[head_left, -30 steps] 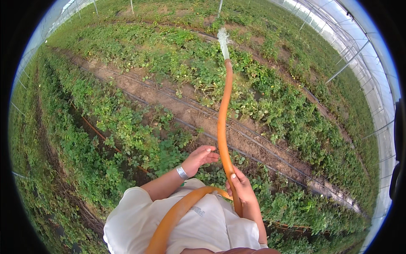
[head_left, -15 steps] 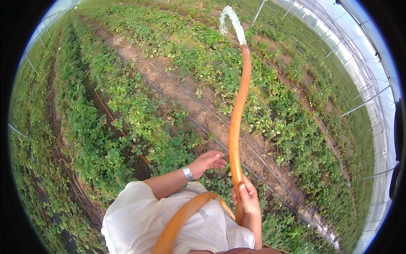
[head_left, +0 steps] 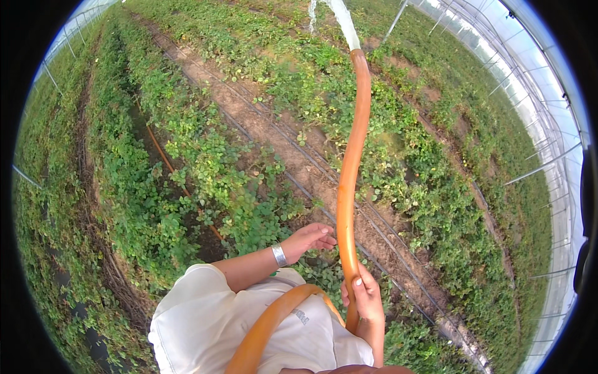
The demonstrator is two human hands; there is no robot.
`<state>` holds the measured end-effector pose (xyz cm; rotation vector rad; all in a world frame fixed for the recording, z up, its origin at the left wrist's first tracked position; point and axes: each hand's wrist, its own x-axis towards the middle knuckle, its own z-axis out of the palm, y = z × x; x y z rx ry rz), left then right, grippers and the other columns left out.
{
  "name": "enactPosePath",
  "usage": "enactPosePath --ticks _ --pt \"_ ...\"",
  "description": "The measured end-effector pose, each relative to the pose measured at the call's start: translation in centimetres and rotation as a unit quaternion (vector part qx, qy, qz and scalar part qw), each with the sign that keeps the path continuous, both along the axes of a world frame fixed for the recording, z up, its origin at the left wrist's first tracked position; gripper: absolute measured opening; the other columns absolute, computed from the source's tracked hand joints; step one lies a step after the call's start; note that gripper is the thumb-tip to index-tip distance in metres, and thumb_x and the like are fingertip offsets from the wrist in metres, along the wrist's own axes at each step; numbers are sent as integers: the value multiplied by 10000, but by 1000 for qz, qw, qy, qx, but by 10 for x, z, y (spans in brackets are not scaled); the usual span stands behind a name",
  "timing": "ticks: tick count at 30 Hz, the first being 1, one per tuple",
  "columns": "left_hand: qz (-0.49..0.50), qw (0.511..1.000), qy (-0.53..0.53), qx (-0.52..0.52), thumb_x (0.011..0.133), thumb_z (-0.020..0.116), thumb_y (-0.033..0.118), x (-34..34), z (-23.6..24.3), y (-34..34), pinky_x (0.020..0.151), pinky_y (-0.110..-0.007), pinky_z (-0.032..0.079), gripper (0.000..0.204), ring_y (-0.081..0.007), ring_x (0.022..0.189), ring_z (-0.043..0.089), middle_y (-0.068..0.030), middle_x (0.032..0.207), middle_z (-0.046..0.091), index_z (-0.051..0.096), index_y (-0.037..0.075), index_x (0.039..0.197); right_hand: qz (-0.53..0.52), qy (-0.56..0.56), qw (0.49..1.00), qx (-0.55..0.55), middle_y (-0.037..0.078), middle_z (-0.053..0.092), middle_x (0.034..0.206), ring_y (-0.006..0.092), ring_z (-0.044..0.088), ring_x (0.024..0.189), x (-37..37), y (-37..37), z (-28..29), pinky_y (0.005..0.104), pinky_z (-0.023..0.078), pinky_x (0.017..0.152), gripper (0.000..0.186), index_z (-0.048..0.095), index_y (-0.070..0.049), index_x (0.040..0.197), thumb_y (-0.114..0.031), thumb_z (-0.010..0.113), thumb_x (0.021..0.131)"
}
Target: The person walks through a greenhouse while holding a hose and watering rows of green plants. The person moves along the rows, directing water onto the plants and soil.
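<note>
Orange hose (head_left: pixel 352 162) within right grip (head_left: pixel 366 300)

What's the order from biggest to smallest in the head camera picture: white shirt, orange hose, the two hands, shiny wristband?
By space filled, from the largest:
1. white shirt
2. orange hose
3. left hand and right hand: they look alike, so not ranked
4. shiny wristband

The orange hose (head_left: pixel 346 212) stands just right of the left grip (head_left: pixel 309 239), obstructing passage; open air lies above the soil strip (head_left: pixel 274 149).
</note>
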<state>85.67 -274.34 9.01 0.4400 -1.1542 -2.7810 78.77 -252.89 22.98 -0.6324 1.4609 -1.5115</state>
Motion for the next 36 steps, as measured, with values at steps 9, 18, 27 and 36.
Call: enactPosePath --ticks 9,18,27,36 --pt "-1 1000 -19 -11 1017 525 344 1 2 -7 957 -341 485 357 -185 1042 654 -101 1145 673 544 83 1260 19 2 1000 -9 30 541 744 84 498 598 0 -7 1 231 444 539 573 397 -56 1487 -366 525 1022" --pt "11 1000 -13 -4 1018 526 333 5 2 -11 961 -348 496 333 -190 1022 657 -106 1139 673 550 81 1236 8 -5 1000 -18 29 545 764 85 502 614 5 -13 2 231 445 539 570 401 -55 1485 -356 535 1020" --pt "11 1000 -5 6 1016 535 326 7 7 -7 967 -346 503 369 -195 1019 656 -111 1110 669 533 45 1255 -25 0 1000 6 22 539 753 83 499 603 7 -11 0 226 434 519 570 404 -72 1491 -364 534 1019" --pt "-31 1000 -2 -1 1023 518 318 -7 6 11 981 -347 492 375 -206 1048 651 -117 1134 663 517 47 1282 -87 -16 995 35 15 528 721 84 492 557 2 16 -21 224 430 499 598 409 -97 1492 -399 564 999"
